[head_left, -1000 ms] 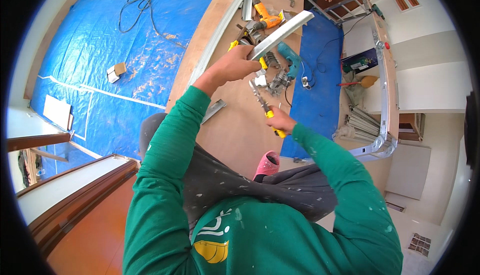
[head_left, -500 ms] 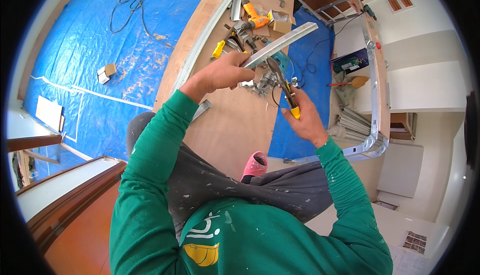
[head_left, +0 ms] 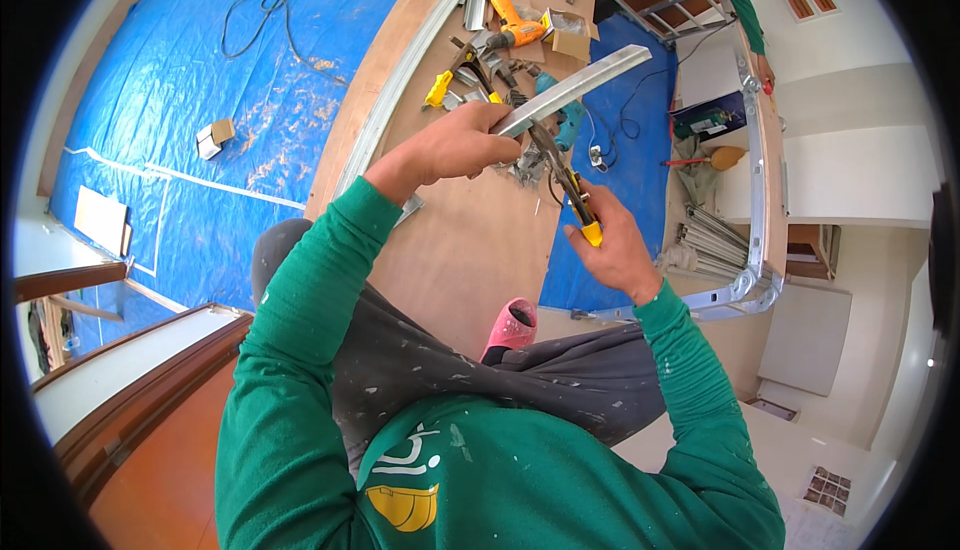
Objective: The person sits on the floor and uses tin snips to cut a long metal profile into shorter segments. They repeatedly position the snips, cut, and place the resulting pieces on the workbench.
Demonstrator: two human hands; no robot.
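Note:
My left hand (head_left: 455, 145) is closed round the near end of a metal profile (head_left: 585, 90), a pale grey strip slanting up and away to the right. In my right hand (head_left: 615, 245) is a pair of tin snips (head_left: 560, 170) with yellow grips, its fingers wrapped round the handles. The snips' blades point up and left, meeting the profile's lower edge just beyond my left fingers. Whether the jaws are closed on the metal I cannot tell. Below both hands lies a wooden board (head_left: 440, 260).
Farther along the board lie an orange drill (head_left: 515, 28), an open cardboard box (head_left: 570, 38), yellow-handled snips (head_left: 440, 88) and a teal power tool (head_left: 568, 120). A folded ladder-like platform (head_left: 750, 190) stands right. At the upper right, a co-worker's hand (head_left: 765, 72) touches it. Blue sheeting (head_left: 180, 110) covers the floor.
The profile and my left hand have shifted slightly right. The snips' blades sit a little lower along the profile's edge. The co-worker's hand has moved down and right along the platform.

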